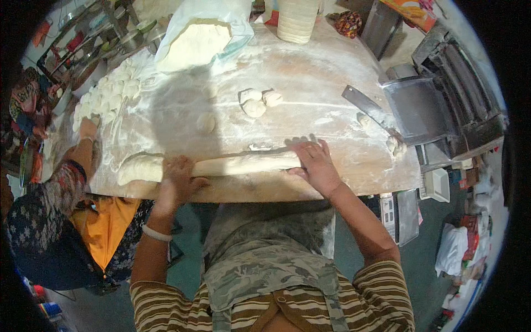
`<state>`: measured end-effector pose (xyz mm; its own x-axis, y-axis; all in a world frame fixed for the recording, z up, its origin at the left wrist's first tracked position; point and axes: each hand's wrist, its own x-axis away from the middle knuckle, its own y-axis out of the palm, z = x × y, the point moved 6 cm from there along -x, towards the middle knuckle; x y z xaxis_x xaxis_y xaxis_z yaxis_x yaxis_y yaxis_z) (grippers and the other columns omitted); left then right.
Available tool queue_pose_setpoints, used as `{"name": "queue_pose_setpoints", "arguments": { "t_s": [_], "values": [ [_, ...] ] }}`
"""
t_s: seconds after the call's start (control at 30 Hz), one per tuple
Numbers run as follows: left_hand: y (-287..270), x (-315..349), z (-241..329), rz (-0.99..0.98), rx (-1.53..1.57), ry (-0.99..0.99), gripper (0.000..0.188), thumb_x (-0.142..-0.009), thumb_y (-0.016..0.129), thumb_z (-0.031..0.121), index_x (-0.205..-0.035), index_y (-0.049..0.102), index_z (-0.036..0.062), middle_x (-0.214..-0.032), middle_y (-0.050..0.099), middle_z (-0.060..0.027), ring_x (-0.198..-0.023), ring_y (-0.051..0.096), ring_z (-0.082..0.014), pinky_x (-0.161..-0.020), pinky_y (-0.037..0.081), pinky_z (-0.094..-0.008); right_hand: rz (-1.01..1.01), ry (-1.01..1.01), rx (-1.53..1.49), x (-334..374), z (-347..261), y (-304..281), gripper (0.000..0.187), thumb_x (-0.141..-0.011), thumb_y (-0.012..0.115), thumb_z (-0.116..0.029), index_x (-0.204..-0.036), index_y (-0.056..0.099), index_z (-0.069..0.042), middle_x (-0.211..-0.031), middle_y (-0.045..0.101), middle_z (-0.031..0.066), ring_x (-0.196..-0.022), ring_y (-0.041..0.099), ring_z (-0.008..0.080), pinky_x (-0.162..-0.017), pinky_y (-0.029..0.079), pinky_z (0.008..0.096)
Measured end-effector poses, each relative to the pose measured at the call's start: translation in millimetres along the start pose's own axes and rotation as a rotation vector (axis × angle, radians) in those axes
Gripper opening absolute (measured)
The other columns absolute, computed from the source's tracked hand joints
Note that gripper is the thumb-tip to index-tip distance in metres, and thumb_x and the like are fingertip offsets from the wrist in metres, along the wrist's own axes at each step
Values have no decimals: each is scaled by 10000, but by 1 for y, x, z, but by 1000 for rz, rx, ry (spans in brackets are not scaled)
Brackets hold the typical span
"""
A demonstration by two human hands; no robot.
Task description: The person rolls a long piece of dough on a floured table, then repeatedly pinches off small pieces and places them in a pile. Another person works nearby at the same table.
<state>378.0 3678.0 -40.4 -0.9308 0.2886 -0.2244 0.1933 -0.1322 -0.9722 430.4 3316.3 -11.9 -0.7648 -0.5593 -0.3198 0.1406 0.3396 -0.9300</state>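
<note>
Closest in is the camouflage apron worn by the person, over a brown-and-white striped top. A pale bracelet rings the left wrist. Just beyond, along the near edge of the floury table, lies a long pale dough roll, running from side to side, its left portion thicker than the stretch between the hands. The left hand lies palm down across the roll, fingers over the top and thumb spread to the right, pressing rather than gripping; it hides the dough underneath. The right hand sits at the roll's right end, loosely open, fingers fanned out beyond it and thumb on the near side, touching the dough without closing round it

To the left, a co-worker's hand reaches to the near end of a crowd of small dough pieces; whether it holds one is unclear. Beyond the roll, a single dough piece lies in shadow, and farther off three dough lumps cluster together. A cleaver lies slantwise at right, near a dark square tray. At the far side stand an open bag of pale powder and a tall cream-coloured container
</note>
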Motion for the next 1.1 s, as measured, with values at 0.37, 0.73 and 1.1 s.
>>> {"name": "queue_pose_setpoints", "arguments": {
  "t_s": [0.37, 0.73, 1.1],
  "values": [
    [61, -65, 95, -12, 386, 90, 497, -983, 614, 218, -1403, 508, -25, -1431, 491, -254, -1347, 451, -422, -1140, 364, -533, -91, -6, -80, -5, 38, -8, 593, -829, 724, -79, -1402, 584, -138, -1334, 603, 159, -1272, 521, 366, -1149, 351, 496],
    [61, -72, 142, 84, 87, 126, 726, -1002, 472, 601, -1561, 426, 139, -1530, 502, -116, -1448, 423, -336, -1117, 134, -808, -139, -48, -5, -23, -21, 28, 555, -961, 657, -216, -1490, 505, -144, -1553, 485, 85, -1448, 425, 323, -1220, 213, 581],
    [58, -84, 113, -16, 162, 103, 791, -1000, 483, 617, -1564, 395, 71, -1602, 406, -150, -1516, 324, -302, -1133, 168, -773, -163, 92, 99, -15, 0, 13, 841, -851, 772, -374, -1573, 383, -189, -1586, 421, 116, -1489, 339, 366, -1202, 178, 653]
  ]
}}
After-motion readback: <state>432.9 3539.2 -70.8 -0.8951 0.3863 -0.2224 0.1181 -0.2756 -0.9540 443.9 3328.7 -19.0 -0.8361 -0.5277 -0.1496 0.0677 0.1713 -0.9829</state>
